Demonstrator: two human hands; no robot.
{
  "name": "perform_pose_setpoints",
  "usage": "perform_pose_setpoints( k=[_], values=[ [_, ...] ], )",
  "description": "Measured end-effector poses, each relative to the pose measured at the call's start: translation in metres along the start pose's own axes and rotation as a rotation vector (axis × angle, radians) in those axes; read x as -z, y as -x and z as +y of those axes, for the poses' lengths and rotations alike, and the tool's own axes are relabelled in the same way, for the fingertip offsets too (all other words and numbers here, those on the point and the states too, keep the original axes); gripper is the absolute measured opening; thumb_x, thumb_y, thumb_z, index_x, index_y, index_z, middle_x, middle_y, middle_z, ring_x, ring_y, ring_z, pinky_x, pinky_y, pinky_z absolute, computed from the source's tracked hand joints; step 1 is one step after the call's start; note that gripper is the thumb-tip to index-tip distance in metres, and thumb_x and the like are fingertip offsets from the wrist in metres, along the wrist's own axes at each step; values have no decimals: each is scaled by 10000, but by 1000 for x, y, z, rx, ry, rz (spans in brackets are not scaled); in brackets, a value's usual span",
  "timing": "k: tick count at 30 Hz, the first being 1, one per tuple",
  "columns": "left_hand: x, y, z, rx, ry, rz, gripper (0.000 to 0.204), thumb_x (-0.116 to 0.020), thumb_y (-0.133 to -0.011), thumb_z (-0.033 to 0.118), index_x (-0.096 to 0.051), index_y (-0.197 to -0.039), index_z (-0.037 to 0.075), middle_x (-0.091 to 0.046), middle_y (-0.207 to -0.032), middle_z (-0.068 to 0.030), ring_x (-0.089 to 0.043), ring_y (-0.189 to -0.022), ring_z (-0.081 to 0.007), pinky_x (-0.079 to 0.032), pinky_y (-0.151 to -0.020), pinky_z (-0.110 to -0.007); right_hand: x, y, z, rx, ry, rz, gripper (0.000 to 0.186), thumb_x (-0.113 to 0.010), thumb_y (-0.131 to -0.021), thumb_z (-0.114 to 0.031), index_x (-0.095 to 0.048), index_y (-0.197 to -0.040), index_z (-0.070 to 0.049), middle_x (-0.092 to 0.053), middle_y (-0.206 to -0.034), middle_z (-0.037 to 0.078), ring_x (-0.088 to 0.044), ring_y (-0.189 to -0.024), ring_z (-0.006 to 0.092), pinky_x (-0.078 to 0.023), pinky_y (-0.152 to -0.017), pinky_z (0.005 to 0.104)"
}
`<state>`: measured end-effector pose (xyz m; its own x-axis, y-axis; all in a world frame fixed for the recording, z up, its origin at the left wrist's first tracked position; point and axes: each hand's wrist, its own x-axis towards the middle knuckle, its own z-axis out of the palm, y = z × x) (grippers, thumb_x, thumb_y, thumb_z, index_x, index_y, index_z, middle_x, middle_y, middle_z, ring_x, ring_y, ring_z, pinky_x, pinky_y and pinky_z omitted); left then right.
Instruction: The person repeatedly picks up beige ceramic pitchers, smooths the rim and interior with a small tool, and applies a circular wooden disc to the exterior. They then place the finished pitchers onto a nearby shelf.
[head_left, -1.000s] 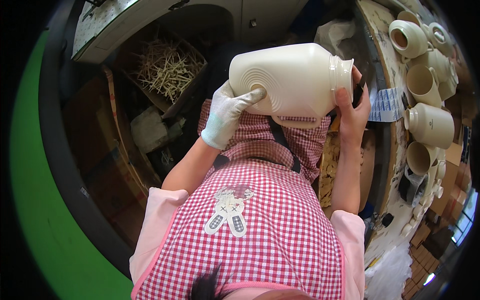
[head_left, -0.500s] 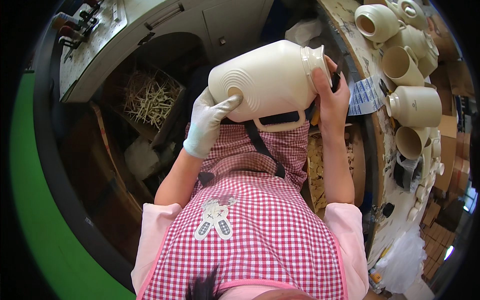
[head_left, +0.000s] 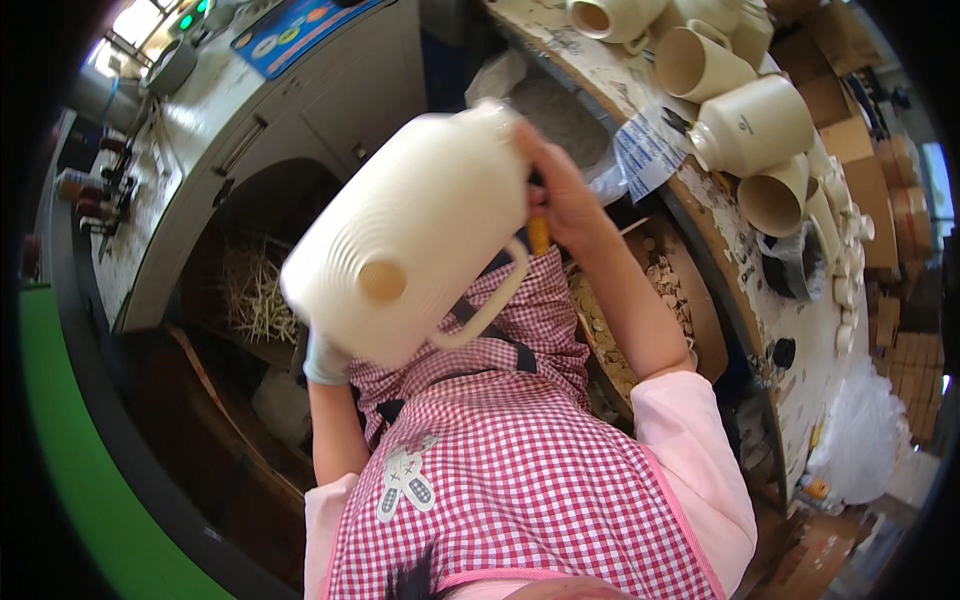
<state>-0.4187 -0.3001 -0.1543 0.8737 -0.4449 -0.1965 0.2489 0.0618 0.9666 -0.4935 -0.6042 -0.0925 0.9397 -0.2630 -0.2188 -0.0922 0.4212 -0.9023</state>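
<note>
A cream plastic jug body [head_left: 430, 200] lies tilted in front of me, slightly blurred. Concentric ridges ring a round tan disc [head_left: 382, 281] on its bottom half, and its loop handle [head_left: 490, 305] points toward my lap. My right hand [head_left: 562, 195] is closed at the neck end, far right. Below those fingers shows a yellow handle [head_left: 540, 234]; what tool it belongs to, I cannot make out. My left hand [head_left: 326, 362], in a pale glove, supports the jug from behind its lower left end, its fingers hidden by the jug.
Several cream jug bodies [head_left: 755, 125] crowd the worn bench [head_left: 640, 110] on the right. Below it a carton [head_left: 705, 320] holds small cream pieces. Thin offcuts [head_left: 255, 295] fill a box at left. A white cabinet [head_left: 330, 105] stands beyond, and a clear plastic bag [head_left: 860, 430] lies far right.
The jug has swung left and toward me, tilting so its disc side faces up. My left thumb has left the disc, and that hand has gone behind the jug. The view has turned.
</note>
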Motion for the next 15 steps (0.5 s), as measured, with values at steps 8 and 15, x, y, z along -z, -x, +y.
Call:
perform_pose_setpoints(
  k=[8,15],
  values=[
    [29,11,-12,-112,-23,27,567,-507,-1072,391,-455,-1474,-6,-547,-1447,-129,-569,-1272,-248,-461,-1081,-422,130,-103,-45,342,1634,637,525,-506,-1034,-539,-691,-1132,-57,-676,-1037,151,-683,-1004,293,-541,-905,456],
    [86,42,17,-278,-27,350,536,-511,-1074,333,-454,-1471,-23,-523,-1451,-158,-562,-1271,-272,-458,-1078,-436,254,-140,-45,471,2080,518,254,-547,-933,-187,-748,-987,-41,-707,-1043,192,-658,-1089,356,-556,-886,490]
  ],
)
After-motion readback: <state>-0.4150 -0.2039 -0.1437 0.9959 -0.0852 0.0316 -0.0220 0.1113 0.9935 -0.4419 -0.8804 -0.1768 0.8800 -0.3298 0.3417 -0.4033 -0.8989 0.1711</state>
